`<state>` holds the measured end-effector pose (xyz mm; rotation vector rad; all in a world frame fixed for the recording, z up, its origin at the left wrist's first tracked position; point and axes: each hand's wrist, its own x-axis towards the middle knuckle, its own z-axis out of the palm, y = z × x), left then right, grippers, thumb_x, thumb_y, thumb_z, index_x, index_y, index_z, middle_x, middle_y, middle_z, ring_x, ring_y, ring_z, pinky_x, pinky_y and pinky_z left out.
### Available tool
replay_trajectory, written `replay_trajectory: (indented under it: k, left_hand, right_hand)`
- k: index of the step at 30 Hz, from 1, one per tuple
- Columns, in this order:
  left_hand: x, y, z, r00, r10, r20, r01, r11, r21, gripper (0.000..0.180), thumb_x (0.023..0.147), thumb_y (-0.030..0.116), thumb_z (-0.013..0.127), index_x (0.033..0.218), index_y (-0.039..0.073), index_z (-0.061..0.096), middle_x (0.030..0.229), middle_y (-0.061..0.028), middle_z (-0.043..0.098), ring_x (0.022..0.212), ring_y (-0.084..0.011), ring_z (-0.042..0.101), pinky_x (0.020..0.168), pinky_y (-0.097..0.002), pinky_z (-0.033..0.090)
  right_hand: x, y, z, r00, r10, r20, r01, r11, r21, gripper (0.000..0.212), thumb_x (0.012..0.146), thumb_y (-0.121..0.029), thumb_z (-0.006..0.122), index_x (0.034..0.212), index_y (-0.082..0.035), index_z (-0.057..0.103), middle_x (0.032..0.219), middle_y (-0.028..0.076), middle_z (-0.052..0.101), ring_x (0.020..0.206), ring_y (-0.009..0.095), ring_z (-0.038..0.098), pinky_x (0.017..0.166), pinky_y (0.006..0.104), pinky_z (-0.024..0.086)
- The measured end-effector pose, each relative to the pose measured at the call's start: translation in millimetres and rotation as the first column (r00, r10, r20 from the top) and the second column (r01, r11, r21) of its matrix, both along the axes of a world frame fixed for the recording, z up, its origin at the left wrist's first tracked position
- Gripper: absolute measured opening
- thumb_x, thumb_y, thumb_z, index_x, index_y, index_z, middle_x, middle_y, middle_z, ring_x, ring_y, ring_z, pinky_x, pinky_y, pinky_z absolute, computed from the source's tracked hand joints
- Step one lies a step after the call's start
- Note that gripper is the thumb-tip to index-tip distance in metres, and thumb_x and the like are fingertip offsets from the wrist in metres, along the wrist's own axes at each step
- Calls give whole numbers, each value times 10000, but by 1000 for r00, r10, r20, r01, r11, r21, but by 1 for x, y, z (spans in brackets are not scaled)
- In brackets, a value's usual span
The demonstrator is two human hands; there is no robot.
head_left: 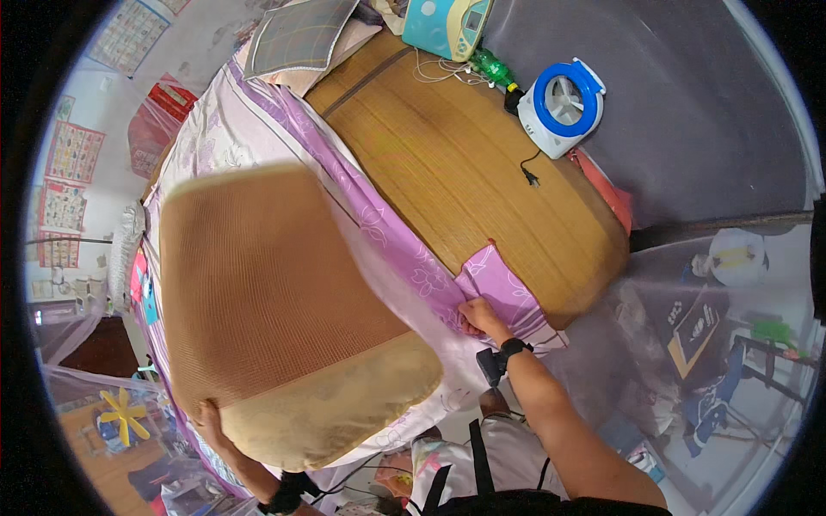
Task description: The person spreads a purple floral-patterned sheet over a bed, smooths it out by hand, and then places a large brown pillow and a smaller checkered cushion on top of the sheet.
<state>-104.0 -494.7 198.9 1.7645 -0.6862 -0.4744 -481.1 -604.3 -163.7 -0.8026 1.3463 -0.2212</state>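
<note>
My left hand (206, 419) grips the near left edge of a large brown pillow (258, 284), its fingers partly hidden by it. Ribbed brown fabric covers most of the pillow, with a plain tan band along its near side. The pillow is slightly blurred and tilted over a white and purple flowered bed sheet (370, 215). To the right, my right hand (479, 318) is closed on the purple border of this sheet, next to a folded-over corner. Beyond the sheet's edge lies a bare tan mat (447, 163).
A blue and white fan (564, 107) with its plug stands on the mat's far right. Near it lie a green bottle (492, 67) and a turquoise case (443, 26). A plaid pillow (301, 34) is at the far end. Grey netting (662, 112) hangs around the bed.
</note>
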Motion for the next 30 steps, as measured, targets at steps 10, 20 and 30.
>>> replay_trajectory:
  k: [10,20,30]
  left_hand:
    - [-44,31,3,992,-79,95,54,969,242,390,781,187,585,1063,-71,506,951,-124,574,827,-193,532,766,-294,419]
    - [-70,12,6,975,-176,135,125,939,321,340,785,156,594,1025,-73,516,947,-120,577,840,-167,518,747,-278,410]
    - [-75,6,-7,987,-148,69,128,962,240,350,819,183,561,1058,-64,498,968,-125,561,817,-180,542,714,-286,442]
  right_hand:
    - [-186,-176,106,800,-349,-488,18,827,-562,297,822,-192,462,592,-30,558,544,152,549,506,268,570,427,366,430]
    - [-231,-117,62,563,-399,-723,-362,668,-650,609,757,-342,567,1219,1,368,1093,265,487,1008,382,483,831,424,399]
    - [-261,-29,43,531,-183,-827,-112,952,-283,538,665,-351,648,1034,21,523,807,217,597,770,366,576,697,393,455]
